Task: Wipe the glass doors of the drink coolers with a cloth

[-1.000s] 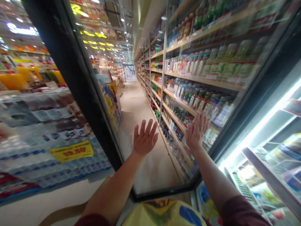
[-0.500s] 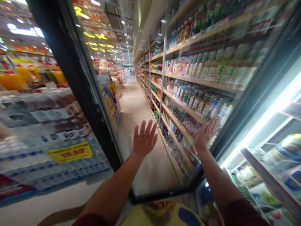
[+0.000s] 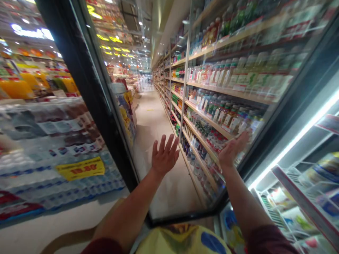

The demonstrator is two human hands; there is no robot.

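In front of me stands a glass cooler door (image 3: 169,197) with a black frame (image 3: 87,84). My left hand (image 3: 164,155) lies against the lower middle of the glass, fingers spread and palm forward. Farther right, my right hand (image 3: 233,150) is stretched out flat at the glass near the frame's right side, seen partly edge-on. Neither hand holds anything. Whether the right palm fully touches the glass I cannot tell.
On the right is the lit cooler with wire shelves of packaged goods (image 3: 299,218). Bottle shelves (image 3: 225,91) show in the glass, along with an aisle floor (image 3: 150,120). Stacked bottle packs and a yellow price sign (image 3: 82,168) are at left. A yellow bag-like thing (image 3: 180,240) is below me.
The view has shifted slightly, so the door frame and the price sign sit a little farther right. Both hands keep nearly the same pose against the door.
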